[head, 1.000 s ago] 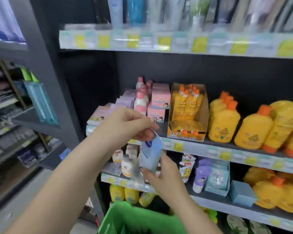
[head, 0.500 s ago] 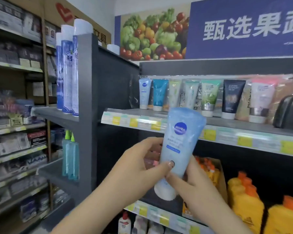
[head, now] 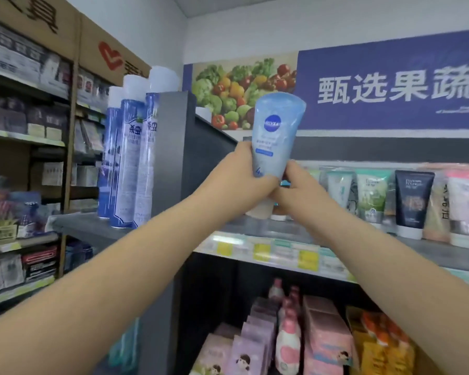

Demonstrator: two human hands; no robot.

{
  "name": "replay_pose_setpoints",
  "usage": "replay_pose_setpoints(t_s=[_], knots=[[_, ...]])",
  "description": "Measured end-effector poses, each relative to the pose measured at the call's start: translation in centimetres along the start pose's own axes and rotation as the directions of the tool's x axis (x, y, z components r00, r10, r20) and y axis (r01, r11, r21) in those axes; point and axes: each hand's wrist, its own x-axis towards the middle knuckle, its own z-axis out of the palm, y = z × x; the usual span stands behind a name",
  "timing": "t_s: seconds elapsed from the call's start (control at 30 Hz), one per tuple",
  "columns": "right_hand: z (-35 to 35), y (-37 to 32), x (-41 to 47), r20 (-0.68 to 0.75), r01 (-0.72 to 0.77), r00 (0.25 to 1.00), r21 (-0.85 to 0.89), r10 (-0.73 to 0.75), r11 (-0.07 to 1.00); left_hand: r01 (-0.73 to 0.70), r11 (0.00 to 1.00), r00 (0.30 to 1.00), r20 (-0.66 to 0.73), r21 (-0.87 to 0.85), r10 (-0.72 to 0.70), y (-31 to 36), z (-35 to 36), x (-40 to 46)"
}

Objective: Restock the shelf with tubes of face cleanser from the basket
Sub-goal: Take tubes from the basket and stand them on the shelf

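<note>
Both hands hold one pale blue tube of face cleanser (head: 275, 136) upright, crimped end up, above the left end of the top shelf (head: 423, 246). The left hand (head: 251, 169) wraps its lower body; the right hand (head: 295, 185) grips near the cap (hidden by fingers). Standing tubes (head: 413, 201) fill the shelf to the right. Behind the hands the shelf is mostly hidden.

Both arms raised; left hand (head: 251, 173) and right hand (head: 295, 185) grip together.
</note>
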Motion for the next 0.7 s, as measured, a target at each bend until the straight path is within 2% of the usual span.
replay_pose_setpoints(t_s=[0.2,0.37,0.47,0.7], knots=[[1.8,1.5,7.4,-0.033,-0.043,0.999,-0.047,0.042,0.998,0.080,0.994,0.996,-0.043,0.079,-0.076,-4.2,0.4,7.6],[3.3,4.4,12.2,-0.138,-0.119,0.986,-0.156,0.098,0.981,0.180,0.981,0.981,-0.081,0.069,-0.175,-7.6,2.2,12.4],[3.9,6.3,13.7,-0.200,-0.197,0.968,-0.220,0.153,0.955,0.225,0.970,0.973,-0.076,0.088,-0.219,-9.3,3.9,13.9],[5.2,10.6,13.9,-0.337,-0.334,0.910,-0.245,0.243,0.910,0.325,0.942,0.946,-0.023,0.080,-0.325,-13.1,8.0,14.8]])
